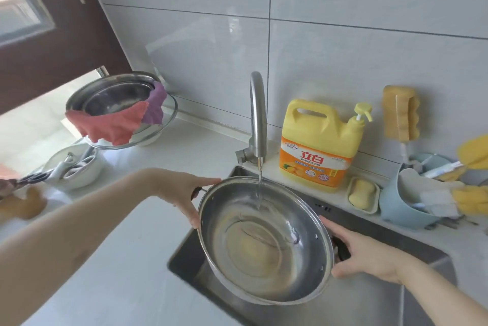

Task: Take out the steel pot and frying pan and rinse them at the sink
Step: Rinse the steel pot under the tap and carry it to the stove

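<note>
The left hand (182, 193) curls its fingers (191, 216) round the near-left rim of the steel pot (264, 239), thumb lying along the rim's upper edge beside a small dark side handle (196, 191). The right hand (367, 253) grips the opposite side, its fingers (330, 222) wrapped over the rim and its palm against the other dark handle (342, 247). Both hands are clamped on the pot and carry it between them.

The pot is held above the sink (369, 304), tipped so its open mouth faces up and toward the camera. A thin stream of water (260, 183) falls from the curved steel tap (257, 114) onto the inner wall near the far rim, and a shallow pool lies in the bottom.

Behind the sink, on the white table (132, 259), a yellow dish-soap jug (320, 144) with a pump stands just right of the tap. Beside it a bar of soap rests in a pale soap dish (363, 195). Further right a blue holder (401, 204) carries brushes and yellow cleaning tools, and a yellow sponge (401, 113) hangs on the tiled wall above it.

At the back left, well apart from the sink, stacked steel basins (116, 98) sit on a glass lid, with a red cloth (111, 126) and a purple cloth (155, 106) draped over their rim. Nearer the left edge a white bowl (76, 168) holds utensils.
</note>
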{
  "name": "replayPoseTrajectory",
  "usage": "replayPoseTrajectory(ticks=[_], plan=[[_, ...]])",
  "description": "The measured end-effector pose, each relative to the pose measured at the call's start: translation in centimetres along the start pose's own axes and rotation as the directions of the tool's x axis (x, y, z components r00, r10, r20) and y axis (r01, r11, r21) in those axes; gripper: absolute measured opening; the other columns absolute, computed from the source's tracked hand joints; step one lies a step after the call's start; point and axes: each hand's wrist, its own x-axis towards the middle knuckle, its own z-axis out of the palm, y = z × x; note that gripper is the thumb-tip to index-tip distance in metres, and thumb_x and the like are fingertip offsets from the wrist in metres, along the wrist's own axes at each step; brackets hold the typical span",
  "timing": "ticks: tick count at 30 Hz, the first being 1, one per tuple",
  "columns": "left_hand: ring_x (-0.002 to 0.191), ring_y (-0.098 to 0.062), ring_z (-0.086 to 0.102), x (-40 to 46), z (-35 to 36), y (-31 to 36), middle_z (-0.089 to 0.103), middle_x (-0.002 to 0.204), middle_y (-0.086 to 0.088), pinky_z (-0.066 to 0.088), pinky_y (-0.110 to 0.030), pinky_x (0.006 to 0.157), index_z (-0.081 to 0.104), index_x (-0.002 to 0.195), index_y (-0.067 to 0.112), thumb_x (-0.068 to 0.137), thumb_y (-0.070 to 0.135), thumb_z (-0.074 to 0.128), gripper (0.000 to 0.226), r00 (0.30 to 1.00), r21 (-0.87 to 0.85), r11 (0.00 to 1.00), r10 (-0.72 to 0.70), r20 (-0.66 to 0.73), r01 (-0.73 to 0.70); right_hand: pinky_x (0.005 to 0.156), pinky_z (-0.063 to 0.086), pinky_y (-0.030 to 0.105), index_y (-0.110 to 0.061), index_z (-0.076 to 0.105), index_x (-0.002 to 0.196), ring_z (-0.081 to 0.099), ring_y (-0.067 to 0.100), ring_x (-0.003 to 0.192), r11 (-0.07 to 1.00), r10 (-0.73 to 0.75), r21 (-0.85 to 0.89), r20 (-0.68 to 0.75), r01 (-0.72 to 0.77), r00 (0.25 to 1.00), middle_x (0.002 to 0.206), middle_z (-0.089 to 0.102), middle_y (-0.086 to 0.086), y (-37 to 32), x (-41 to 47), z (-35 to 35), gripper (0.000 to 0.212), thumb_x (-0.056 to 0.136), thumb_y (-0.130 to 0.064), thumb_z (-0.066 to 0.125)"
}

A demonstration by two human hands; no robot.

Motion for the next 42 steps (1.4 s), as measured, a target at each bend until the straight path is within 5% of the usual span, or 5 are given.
replayPoseTrajectory(ticks=[9, 15, 27, 34, 42], plan=[[0.073, -0.012, 0.048, -4.5, -1.8, -0.1, 0.046, 0.082, 0.002, 0.046, -0.026, 0.075, 0.011, 0.153, 0.046, 0.038, 0.070, 0.082, 0.138, 0.981, 0.080, 0.995, 0.079, -0.176, -0.065, 0.109, 0.039, 0.045, -0.059, 0.019, 0.144, 0.042, 0.026, 0.133, 0.992, -0.129, -0.011, -0.101, 0.128, 0.987, 0.143, 0.050, -0.005, -4.3, -1.8, 3.1, 0.125, 0.052, -0.024, 0.096], [0.067, -0.008, 0.040, -4.4, -0.3, 0.6, 0.039, 0.077, 0.008, 0.039, -0.022, 0.067, 0.010, 0.150, 0.051, 0.054, 0.040, 0.096, 0.130, 0.898, 0.035, 0.971, 0.233, -0.374, -0.238, 0.097, 0.017, -0.007, -0.055, 0.009, 0.140, 0.025, -0.030, 0.120, 0.976, -0.172, -0.185, -0.318, 0.117, 0.932, 0.133, 0.026, -0.046, -6.2, -5.0, 2.7, 0.126, 0.058, -0.008, 0.092], [0.137, -0.011, 0.038, 1.2, 4.5, 3.6, 0.044, 0.146, 0.016, 0.027, -0.033, 0.115, 0.005, 0.149, 0.058, 0.058, 0.035, 0.093, 0.128, 0.909, -0.238, 0.898, 0.298, -0.291, -0.370, 0.102, 0.039, 0.016, -0.046, 0.002, 0.151, 0.038, 0.002, 0.132, 0.832, 0.083, -0.512, -0.265, -0.213, 0.961, 0.149, 0.035, -0.019, -10.8, -9.6, -7.0, 0.149, 0.034, -0.058, 0.093], [0.062, -0.003, 0.051, 0.1, 0.9, 3.2, 0.055, 0.066, 0.019, 0.046, -0.025, 0.068, 0.025, 0.141, 0.060, 0.080, 0.019, 0.080, 0.091, 0.957, -0.182, 0.942, 0.289, 0.014, -0.281, 0.104, 0.046, 0.037, -0.069, 0.042, 0.116, 0.053, 0.013, 0.123, 0.969, 0.231, -0.099, 0.036, -0.227, 0.972, 0.138, 0.052, -0.010, -7.7, -8.0, -5.1, 0.088, 0.067, -0.014, 0.090], [0.068, -0.010, 0.046, -1.7, -1.0, 0.3, 0.048, 0.081, 0.005, 0.040, -0.017, 0.064, 0.004, 0.145, 0.059, 0.054, 0.047, 0.093, 0.128, 0.945, 0.100, 0.982, 0.184, -0.271, -0.162, 0.098, 0.032, 0.006, -0.058, 0.011, 0.145, 0.039, -0.012, 0.125, 0.991, -0.125, -0.092, -0.314, 0.101, 0.941, 0.133, 0.043, -0.035, -3.0, -1.9, 3.2, 0.132, 0.052, -0.014, 0.094]])
